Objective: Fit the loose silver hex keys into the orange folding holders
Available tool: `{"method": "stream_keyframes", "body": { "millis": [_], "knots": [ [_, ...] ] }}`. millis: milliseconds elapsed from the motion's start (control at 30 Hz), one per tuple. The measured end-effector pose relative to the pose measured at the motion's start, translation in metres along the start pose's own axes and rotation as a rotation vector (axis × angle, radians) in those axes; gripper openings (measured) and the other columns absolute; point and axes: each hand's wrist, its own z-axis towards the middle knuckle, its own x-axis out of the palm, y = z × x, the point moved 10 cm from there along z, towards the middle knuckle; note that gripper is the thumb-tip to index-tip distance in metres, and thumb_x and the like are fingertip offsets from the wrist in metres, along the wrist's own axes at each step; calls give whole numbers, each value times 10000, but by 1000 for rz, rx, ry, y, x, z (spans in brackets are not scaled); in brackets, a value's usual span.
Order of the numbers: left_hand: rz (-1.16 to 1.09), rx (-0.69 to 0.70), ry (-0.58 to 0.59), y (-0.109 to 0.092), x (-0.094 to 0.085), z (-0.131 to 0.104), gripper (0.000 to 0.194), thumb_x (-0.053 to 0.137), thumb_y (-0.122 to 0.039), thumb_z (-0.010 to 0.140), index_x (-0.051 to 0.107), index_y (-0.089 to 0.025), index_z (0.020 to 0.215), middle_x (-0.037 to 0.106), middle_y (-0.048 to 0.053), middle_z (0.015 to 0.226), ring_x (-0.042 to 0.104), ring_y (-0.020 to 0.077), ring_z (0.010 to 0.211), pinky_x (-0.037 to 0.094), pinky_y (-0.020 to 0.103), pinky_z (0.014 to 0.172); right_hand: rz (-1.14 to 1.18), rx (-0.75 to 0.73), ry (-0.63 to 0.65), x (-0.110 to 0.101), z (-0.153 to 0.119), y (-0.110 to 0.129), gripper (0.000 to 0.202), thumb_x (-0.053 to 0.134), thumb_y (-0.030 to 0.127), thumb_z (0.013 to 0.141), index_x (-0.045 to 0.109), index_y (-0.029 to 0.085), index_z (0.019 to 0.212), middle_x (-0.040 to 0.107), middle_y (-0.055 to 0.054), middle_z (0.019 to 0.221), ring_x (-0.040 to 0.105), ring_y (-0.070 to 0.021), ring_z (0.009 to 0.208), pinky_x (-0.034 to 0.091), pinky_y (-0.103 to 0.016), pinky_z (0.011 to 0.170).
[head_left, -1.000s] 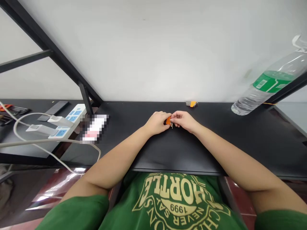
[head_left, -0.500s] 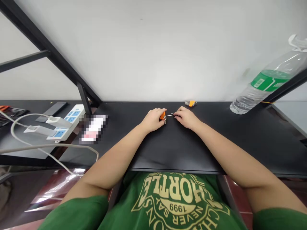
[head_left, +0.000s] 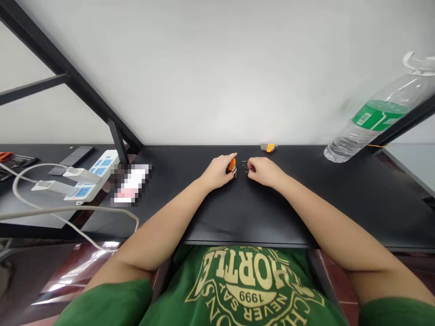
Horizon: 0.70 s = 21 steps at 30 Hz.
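My left hand (head_left: 217, 173) is closed around an orange hex key holder (head_left: 232, 164), with a few metal keys (head_left: 234, 172) showing at its lower end. Just to the right, my right hand (head_left: 261, 171) pinches thin metal hex keys (head_left: 244, 161) whose ends stick out leftward toward the holder; a gap separates them from it. Behind my right hand, near the wall, a second orange holder full of hex keys (head_left: 271, 147) lies on the black table (head_left: 248, 217). My fingers hide most of what each hand grips.
A large water bottle (head_left: 370, 120) with a green label stands at the right. On the left are a white power strip (head_left: 91, 176) with plugs and cables, a blurred-out phone-like item (head_left: 132, 183), a dark flat slab (head_left: 72, 160) and a tool set (head_left: 15, 162). Black frame bars (head_left: 84, 90) rise there.
The keys in my right hand have spread apart, and their tips have drawn back from the holder. My right hand has turned slightly and come a little nearer me. My left hand stays nearly still.
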Motion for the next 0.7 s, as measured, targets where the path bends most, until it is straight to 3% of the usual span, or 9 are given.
{"method": "stream_keyframes", "body": {
  "millis": [200, 500, 700],
  "knots": [
    [-39, 26, -8, -6, -1, -1, 552, 672, -220, 841, 560, -207, 1381, 710, 72, 1149, 667, 238, 1051, 513, 399, 995, 210, -102, -103, -9, -1, 15, 88, 589, 130, 802, 635, 205, 805, 633, 12, 731, 567, -142, 674, 406, -264, 677],
    [-49, 52, -14, -12, -4, -1, 516, 659, -227, 846, 578, -219, 1355, 726, 58, 1144, 679, 233, 1034, 522, 391, 978, 375, 15, -130, -13, -1, 2, 76, 599, 201, 793, 674, 202, 805, 652, 14, 692, 554, -142, 621, 425, -271, 647],
    [-14, 75, -19, -13, -5, -1, 501, 656, -212, 840, 582, -214, 1335, 738, 46, 1134, 673, 231, 1017, 503, 389, 967, 368, 15, -101, -7, -1, 5, 121, 585, 227, 833, 701, 197, 842, 645, 17, 681, 530, -130, 610, 407, -271, 636]
  ]
}}
